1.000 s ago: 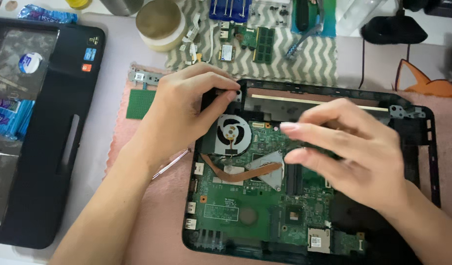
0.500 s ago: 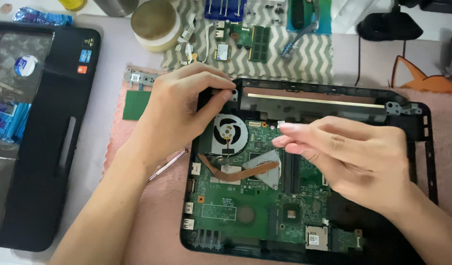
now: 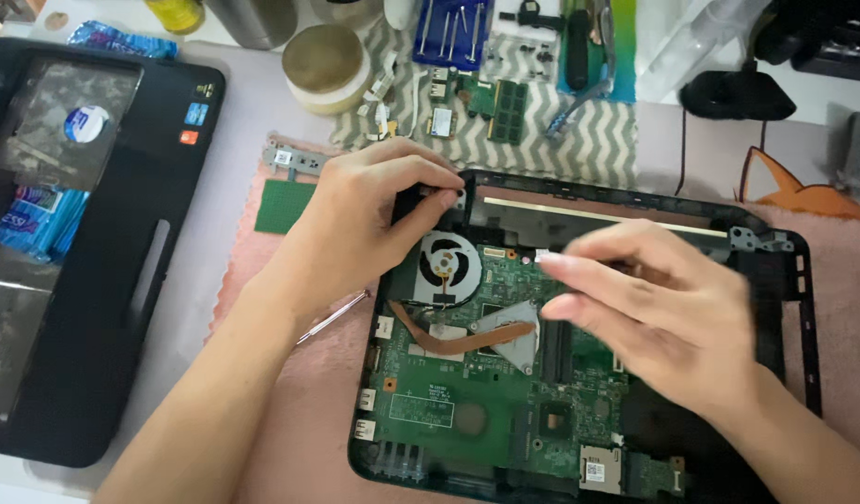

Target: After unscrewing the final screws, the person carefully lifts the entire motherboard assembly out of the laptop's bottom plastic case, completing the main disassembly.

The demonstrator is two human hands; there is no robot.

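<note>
On the pink mat, an opened laptop base lies with its green motherboard bared. Left hand at ten o'clock of the base, fingertips pinched on the black corner of the casing right above the cooling fan; grasping that edge, not loose. Right hand hovers over the board's two o'clock area, fingers extended and blurred. A small white piece shows at its fingertip, possibly a connector tab; I cannot tell whether the hand grips it or only touches it.

Copper heat pipe runs from the fan toward the metal heatsink plate, both seated on the board.

Around: thin screwdriver on the mat at nine o'clock of the base, just beside the left forearm. Detached black laptop cover far to nine o'clock. At twelve o'clock, a chevron cloth with small circuit modules and a blue tool tray; a round tin near it.

Risks, as I judge them: prying at the corner while a cable is attached could tear its socket; a forearm sweep could roll the screwdriver off or onto the board; bare fingers may bend small parts.
</note>
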